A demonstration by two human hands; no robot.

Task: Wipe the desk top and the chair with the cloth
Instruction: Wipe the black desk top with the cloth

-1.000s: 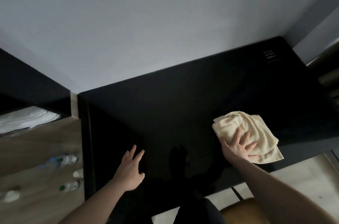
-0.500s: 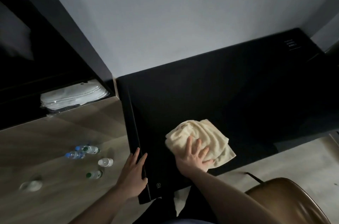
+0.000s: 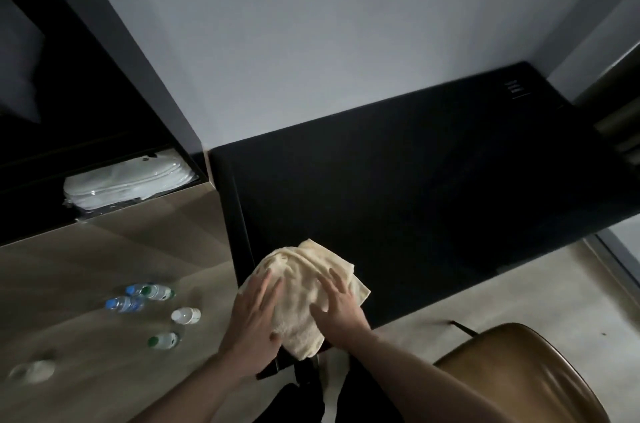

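Observation:
A cream cloth (image 3: 304,287) lies bunched on the near left corner of the black desk top (image 3: 415,187), part of it hanging over the front edge. My left hand (image 3: 254,315) rests on the cloth's left side, fingers straight and thumb under its lower edge. My right hand (image 3: 337,310) presses flat on the cloth's right side with fingers spread. A brown leather chair (image 3: 526,370) stands at the lower right, in front of the desk.
A lower wooden counter (image 3: 104,266) at the left carries several small water bottles (image 3: 152,292) and a white cup (image 3: 186,315). A dark shelf above it holds folded white linens (image 3: 128,180). A grey wall runs behind the desk.
The cloth has slid left along the desk's front edge to the near left corner under my right hand. My left hand has moved from the desk's left edge onto the cloth.

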